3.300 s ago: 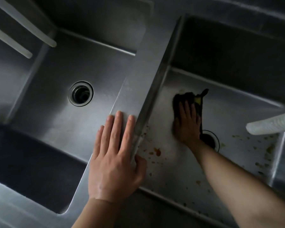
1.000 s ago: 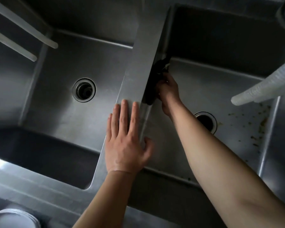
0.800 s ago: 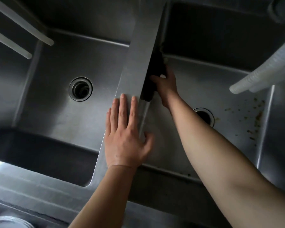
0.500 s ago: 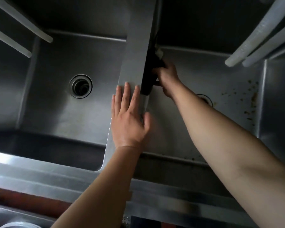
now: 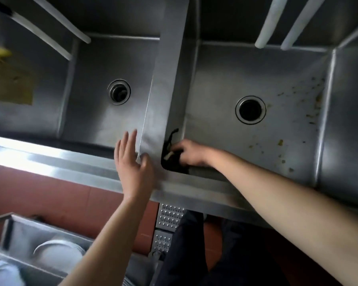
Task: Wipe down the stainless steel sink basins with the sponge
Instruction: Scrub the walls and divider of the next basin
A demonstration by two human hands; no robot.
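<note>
Two stainless steel basins lie side by side, split by a flat divider (image 5: 170, 79). My right hand (image 5: 189, 152) grips a dark sponge (image 5: 171, 159) with a pale yellow edge. It presses the sponge into the near left corner of the right basin (image 5: 236, 75), against the divider wall. My left hand (image 5: 132, 170) is open with fingers spread, its thumb on the near end of the divider, fingers over the left basin's (image 5: 91, 100) edge. Brown food specks (image 5: 310, 100) dot the right side of the right basin's floor.
Each basin has a round drain, the left drain (image 5: 119, 91) and the right drain (image 5: 250, 110). White hoses (image 5: 271, 19) hang over the right basin and white tubes (image 5: 56, 27) over the left. A yellow object (image 5: 6, 79) sits far left. Bowls (image 5: 56, 254) sit in a tub below.
My right hand has dragged the sponge down the divider wall from the far end to the near corner. My left hand slid back toward the front rim. The view tilted toward me.
</note>
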